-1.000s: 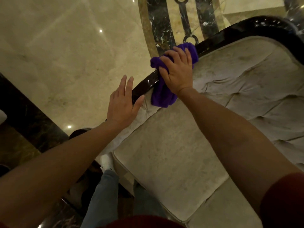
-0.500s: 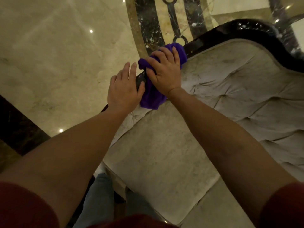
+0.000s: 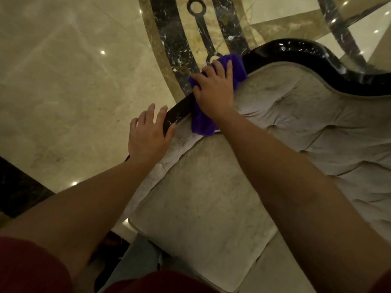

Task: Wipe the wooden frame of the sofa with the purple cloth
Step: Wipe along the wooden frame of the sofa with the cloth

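Observation:
The sofa's glossy dark wooden frame (image 3: 296,53) curves along the top of its tufted beige back. The purple cloth (image 3: 203,123) is draped over the frame's top rail. My right hand (image 3: 213,89) lies on top of the cloth, fingers curled over its far side, pressing it onto the rail. My left hand (image 3: 148,134) rests on the rail just left of the cloth, fingers straight over the far edge and thumb on the near side. The rail under both hands is hidden.
A beige seat cushion (image 3: 201,212) lies below my arms. Polished marble floor (image 3: 63,81) with dark inlaid bands (image 3: 169,39) spreads behind the sofa. My jeans-clad legs (image 3: 135,261) stand at the sofa's near edge.
My right hand has slid the cloth along the rail, away from my left hand. My left hand now rests on the rail with a gap of bare frame between it and the cloth.

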Available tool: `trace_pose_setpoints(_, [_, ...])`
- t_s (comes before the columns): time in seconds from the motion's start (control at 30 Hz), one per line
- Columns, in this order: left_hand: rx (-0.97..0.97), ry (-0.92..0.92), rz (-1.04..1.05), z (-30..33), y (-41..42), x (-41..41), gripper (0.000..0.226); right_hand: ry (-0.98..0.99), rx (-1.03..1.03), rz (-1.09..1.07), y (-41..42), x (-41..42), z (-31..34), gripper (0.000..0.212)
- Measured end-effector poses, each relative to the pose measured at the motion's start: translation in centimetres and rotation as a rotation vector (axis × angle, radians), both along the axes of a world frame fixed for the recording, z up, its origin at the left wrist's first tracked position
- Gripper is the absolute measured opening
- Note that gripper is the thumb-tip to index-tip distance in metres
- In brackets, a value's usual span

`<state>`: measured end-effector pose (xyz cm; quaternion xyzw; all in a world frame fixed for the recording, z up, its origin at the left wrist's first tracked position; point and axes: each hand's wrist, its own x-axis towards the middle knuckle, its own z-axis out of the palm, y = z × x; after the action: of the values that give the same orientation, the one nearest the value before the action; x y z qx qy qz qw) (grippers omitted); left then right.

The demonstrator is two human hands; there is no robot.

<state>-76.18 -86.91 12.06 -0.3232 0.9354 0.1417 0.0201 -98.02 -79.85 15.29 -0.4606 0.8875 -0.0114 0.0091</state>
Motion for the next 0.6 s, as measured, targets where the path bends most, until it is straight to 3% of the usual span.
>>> trace_pose_setpoints(0.13, [0.130, -0.005, 0.024, -0.7, -1.0, -0.5, 0.064, -0.122, -0.008, 0.025, -1.0, 3.6, -0.6, 0.036])
trace_pose_setpoints(0.3, [0.160, -0.008, 0.008, -0.8, -1.6, -0.5, 0.076, -0.157, -0.178, 0.078, -0.4, 5.7, -2.2, 0.033])
trace_pose_setpoints(0.43, [0.147, -0.016, -0.029, -0.6, -1.5, -0.3, 0.066, -0.084, -0.171, 0.163, 0.8, 3.3, -2.7, 0.034])
trace_pose_setpoints(0.6, [0.127, 0.011, -0.098, -0.3, -2.2, -3.7, 0.060, 0.002, -0.207, 0.110, 1.2, 1.0, -2.9, 0.031])
